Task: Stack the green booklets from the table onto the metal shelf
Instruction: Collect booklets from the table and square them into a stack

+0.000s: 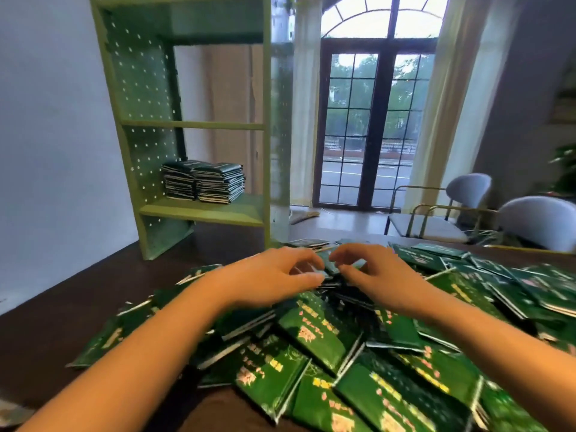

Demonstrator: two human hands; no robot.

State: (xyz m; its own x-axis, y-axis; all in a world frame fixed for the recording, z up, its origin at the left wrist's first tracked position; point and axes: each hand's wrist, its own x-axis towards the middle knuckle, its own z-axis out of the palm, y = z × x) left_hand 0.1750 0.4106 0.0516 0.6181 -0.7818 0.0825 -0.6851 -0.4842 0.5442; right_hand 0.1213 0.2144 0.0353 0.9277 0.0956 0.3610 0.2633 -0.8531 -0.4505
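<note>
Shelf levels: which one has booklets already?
The lowest board: two stacks sit side by side on it. No booklets show on the middle board.

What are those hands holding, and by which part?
The left hand and right hand seem to pinch a bunch of green booklets by its opposite ends; blur hides details.

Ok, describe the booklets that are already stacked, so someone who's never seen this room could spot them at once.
Look to the tall green metal shelf standing on the dark table, left of the window. On its lowest board sit the stacked booklets: two neat, squared piles side by side. Unlike the loose booklets strewn over the table, they lie flat and aligned.
</note>
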